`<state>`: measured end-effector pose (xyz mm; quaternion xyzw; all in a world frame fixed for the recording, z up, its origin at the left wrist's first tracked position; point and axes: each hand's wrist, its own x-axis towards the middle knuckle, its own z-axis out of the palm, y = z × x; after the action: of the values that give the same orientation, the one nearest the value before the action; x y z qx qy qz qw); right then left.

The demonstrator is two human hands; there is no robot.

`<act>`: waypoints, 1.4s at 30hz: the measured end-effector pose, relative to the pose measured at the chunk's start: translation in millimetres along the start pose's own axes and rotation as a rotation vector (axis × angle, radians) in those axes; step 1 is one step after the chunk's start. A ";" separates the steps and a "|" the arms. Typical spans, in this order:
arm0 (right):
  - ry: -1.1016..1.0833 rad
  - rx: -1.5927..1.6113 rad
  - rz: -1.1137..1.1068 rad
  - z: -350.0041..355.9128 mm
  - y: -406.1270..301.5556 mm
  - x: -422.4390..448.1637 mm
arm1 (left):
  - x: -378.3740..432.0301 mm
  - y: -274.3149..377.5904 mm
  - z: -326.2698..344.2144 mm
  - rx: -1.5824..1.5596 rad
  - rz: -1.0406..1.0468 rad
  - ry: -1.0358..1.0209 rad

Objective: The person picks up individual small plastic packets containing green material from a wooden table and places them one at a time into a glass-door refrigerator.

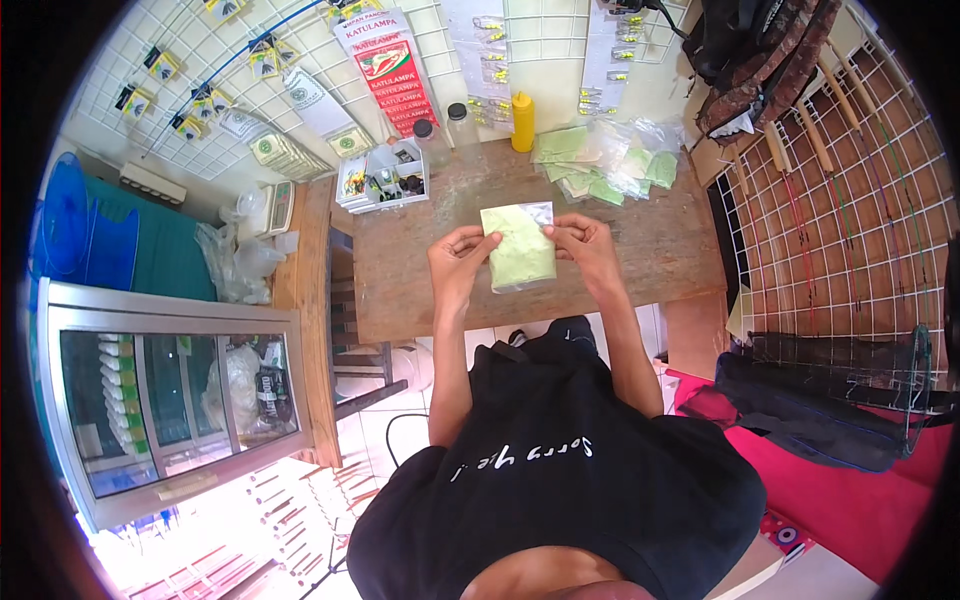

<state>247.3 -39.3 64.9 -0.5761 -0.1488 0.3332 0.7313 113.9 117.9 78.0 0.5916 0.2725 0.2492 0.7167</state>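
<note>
A flat clear plastic packet of pale green powder (521, 247) is held up over the front half of the wooden table (420, 285). At its left edge my left hand (461, 259) grips it, thumb on the front face. My right hand (585, 244) pinches the upper right edge, thumb in front as well. The fingers behind the packet are partly hidden. Beyond my right hand lies a loose pile of similar green packets and clear bags (607, 161). A yellow squeeze bottle (523, 122) stands left of that pile, near the wall.
At the table's back left are a white divided box (386, 180) with small bottles and two clear bottles with black caps (461, 124). A glass display case (180, 405) stands left, with a digital scale (279, 206) beyond it. Fishing rods (814, 142) hang on the right rack.
</note>
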 end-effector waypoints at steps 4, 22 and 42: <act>0.012 -0.056 -0.042 -6.8 -8.7 -18.2 | -20.6 0.6 6.5 0.038 0.023 0.071; -0.254 -0.191 -0.254 -48.5 -36.9 -111.0 | -125.4 39.6 41.7 0.468 0.347 0.025; -0.698 -0.664 -0.723 46.7 -48.4 -129.5 | -232.2 75.3 4.4 0.733 0.400 0.346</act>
<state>139.5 -95.4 145.6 -0.5432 -0.6628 0.1688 0.4870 -54.6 -29.8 175.0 0.7971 0.3389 0.3651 0.3414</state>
